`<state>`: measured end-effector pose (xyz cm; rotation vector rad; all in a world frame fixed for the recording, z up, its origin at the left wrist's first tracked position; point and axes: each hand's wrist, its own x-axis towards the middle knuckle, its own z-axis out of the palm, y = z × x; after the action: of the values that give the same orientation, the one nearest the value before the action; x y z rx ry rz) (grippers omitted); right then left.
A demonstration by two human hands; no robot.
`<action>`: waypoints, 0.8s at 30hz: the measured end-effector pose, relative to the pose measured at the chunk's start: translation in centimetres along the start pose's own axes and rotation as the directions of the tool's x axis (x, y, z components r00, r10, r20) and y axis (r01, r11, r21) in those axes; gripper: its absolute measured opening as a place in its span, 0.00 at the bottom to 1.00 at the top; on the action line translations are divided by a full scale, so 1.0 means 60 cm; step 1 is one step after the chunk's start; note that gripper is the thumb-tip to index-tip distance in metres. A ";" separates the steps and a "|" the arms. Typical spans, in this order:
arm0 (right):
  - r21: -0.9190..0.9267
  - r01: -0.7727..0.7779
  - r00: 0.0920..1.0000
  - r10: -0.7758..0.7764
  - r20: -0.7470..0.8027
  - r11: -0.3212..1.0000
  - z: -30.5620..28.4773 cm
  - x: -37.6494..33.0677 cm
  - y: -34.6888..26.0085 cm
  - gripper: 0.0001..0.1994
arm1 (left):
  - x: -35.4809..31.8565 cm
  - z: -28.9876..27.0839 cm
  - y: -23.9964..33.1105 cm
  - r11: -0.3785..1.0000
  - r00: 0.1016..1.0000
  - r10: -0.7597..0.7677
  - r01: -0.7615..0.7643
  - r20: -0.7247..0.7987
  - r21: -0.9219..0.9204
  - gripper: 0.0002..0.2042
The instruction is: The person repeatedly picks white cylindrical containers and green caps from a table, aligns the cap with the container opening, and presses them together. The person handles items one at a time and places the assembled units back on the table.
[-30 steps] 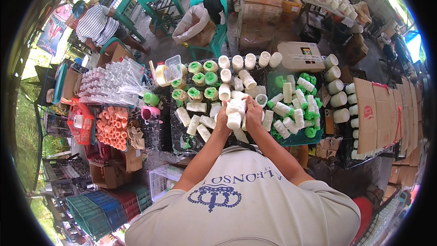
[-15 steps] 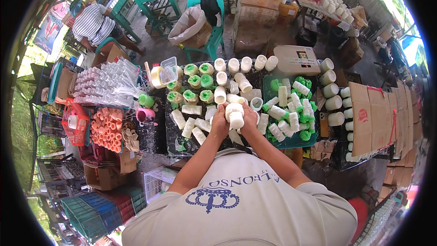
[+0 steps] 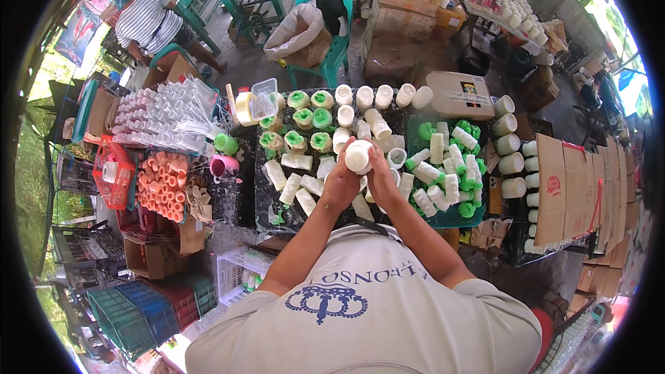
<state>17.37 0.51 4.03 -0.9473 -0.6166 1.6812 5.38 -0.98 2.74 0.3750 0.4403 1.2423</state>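
Note:
Between both hands, close to the table's front edge, is a white, waxy-looking cylindrical piece (image 3: 357, 155), its round end facing up at me. My left hand (image 3: 341, 185) wraps its left side, and my right hand (image 3: 382, 180) closes around the right; the palms hide its lower part. Loose white cylinders (image 3: 290, 188) lie around my wrists, and a row of upright ones (image 3: 364, 98) stands beyond. Back left of my hands are several cups with crumpled green tops (image 3: 303, 118). To the right, white pieces with green bits (image 3: 450, 187) fill a dark green tray (image 3: 443, 221).
A cardboard box (image 3: 458, 94) sits behind the tray, with cream cylinders (image 3: 511, 164) and a cardboard sheet (image 3: 562, 194) farther right. Leftward are a tape roll (image 3: 244, 108), a pink cup (image 3: 223, 165), orange tubes (image 3: 163, 183) and stacked white pieces (image 3: 154, 121). A person (image 3: 147, 21) bends over at the back left.
The white piece has been turned in my hands: its narrower, stepped end pointed toward me before, and now a broad round end faces up. The whole view has shifted slightly.

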 end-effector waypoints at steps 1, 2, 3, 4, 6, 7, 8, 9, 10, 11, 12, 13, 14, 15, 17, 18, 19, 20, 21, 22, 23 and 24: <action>-0.073 0.038 0.999 -0.038 0.001 0.997 -0.012 0.010 0.011 0.26 | 0.004 -0.002 -0.001 1.000 1.000 0.012 -0.012 -0.018 0.015 0.27; -0.143 0.076 0.997 -0.077 0.001 0.987 -0.025 0.020 0.021 0.26 | 0.007 -0.002 -0.002 0.998 0.998 0.036 -0.033 -0.060 0.059 0.26; -0.213 0.114 0.993 -0.116 0.004 0.970 -0.039 0.028 0.031 0.26 | 0.011 -0.001 -0.005 0.993 0.993 0.062 -0.051 -0.101 0.104 0.25; -0.338 0.165 0.984 -0.177 -0.004 0.926 -0.035 0.024 0.026 0.25 | 0.011 -0.003 -0.007 0.986 0.985 0.094 -0.071 -0.146 0.150 0.25; -0.568 0.244 0.956 -0.294 0.003 0.786 -0.010 0.002 -0.006 0.23 | 0.006 0.001 -0.004 0.945 0.973 0.168 -0.113 -0.159 0.307 0.24; -0.652 0.284 0.936 -0.349 0.032 0.703 -0.001 -0.007 -0.021 0.23 | 0.005 0.007 -0.003 0.915 0.967 0.200 -0.127 -0.157 0.383 0.25; -0.727 0.320 0.914 -0.399 0.068 0.608 0.008 -0.013 -0.036 0.22 | 0.005 0.013 -0.002 0.889 0.945 0.259 -0.154 -0.198 0.431 0.24; -0.790 0.348 0.890 -0.442 0.110 0.504 0.012 -0.015 -0.042 0.22 | 0.005 0.010 -0.001 0.877 0.939 0.279 -0.164 -0.201 0.451 0.23; -0.800 0.393 0.853 -0.504 0.133 0.454 0.012 -0.015 -0.040 0.21 | 0.005 0.005 -0.001 0.866 0.933 0.297 -0.174 -0.203 0.468 0.23; -0.802 0.386 0.850 -0.514 0.117 0.456 0.014 -0.018 -0.038 0.20 | 0.006 -0.001 -0.002 0.854 0.927 0.316 -0.184 -0.204 0.486 0.23; -0.804 0.378 0.847 -0.522 0.100 0.459 0.017 -0.021 -0.038 0.20 | 0.012 -0.011 -0.005 0.863 0.921 0.329 -0.204 -0.208 0.463 0.22; -0.806 0.372 0.843 -0.532 0.085 0.461 0.019 -0.023 -0.038 0.19 | 0.013 -0.014 -0.007 0.892 0.926 0.310 -0.204 -0.216 0.402 0.22; -0.798 0.354 0.850 -0.524 0.056 0.488 0.020 -0.024 -0.035 0.18 | 0.014 -0.017 -0.008 0.918 0.931 0.290 -0.204 -0.223 0.340 0.22; -0.789 0.335 0.856 -0.516 0.027 0.515 0.022 -0.026 -0.032 0.18 | 0.014 -0.019 -0.010 0.939 0.935 0.270 -0.203 -0.230 0.276 0.22; -0.748 0.321 0.865 -0.501 -0.018 0.581 0.022 -0.027 -0.025 0.17 | 0.014 -0.024 -0.001 0.962 0.953 0.192 -0.134 -0.235 0.239 0.23; -0.714 0.327 0.869 -0.494 -0.031 0.619 0.024 -0.027 -0.021 0.17 | 0.014 -0.026 0.004 0.970 0.959 0.152 -0.100 -0.237 0.220 0.23; -0.678 0.334 0.874 -0.485 -0.038 0.654 0.026 -0.026 -0.017 0.16 | 0.014 -0.031 0.005 0.962 0.967 0.167 -0.117 -0.190 0.248 0.23; -0.666 0.385 0.860 -0.510 0.008 0.639 0.027 -0.026 -0.014 0.16 | 0.015 -0.035 0.004 0.952 0.973 0.180 -0.136 -0.143 0.275 0.23; -0.651 0.434 0.844 -0.533 0.054 0.622 0.027 -0.028 -0.011 0.16 | 0.015 -0.040 0.005 0.941 0.977 0.192 -0.156 -0.095 0.300 0.23; -0.633 0.487 0.823 -0.559 0.102 0.602 0.030 -0.025 -0.011 0.16 | 0.015 -0.027 0.017 0.993 0.990 0.009 -0.025 -0.142 -0.117 0.23; -0.566 0.474 0.847 -0.524 0.085 0.675 0.036 -0.026 -0.016 0.17 | 0.015 -0.014 0.022 0.987 0.997 0.007 -0.019 -0.076 -0.161 0.23; -0.493 0.455 0.871 -0.487 0.072 0.741 0.044 -0.028 -0.022 0.18 | 0.014 0.000 0.026 0.979 1.000 0.009 -0.010 -0.010 -0.205 0.24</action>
<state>16.11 -0.53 7.03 -1.0808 -1.1814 1.0400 4.31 0.26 3.39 0.1963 0.3149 1.2859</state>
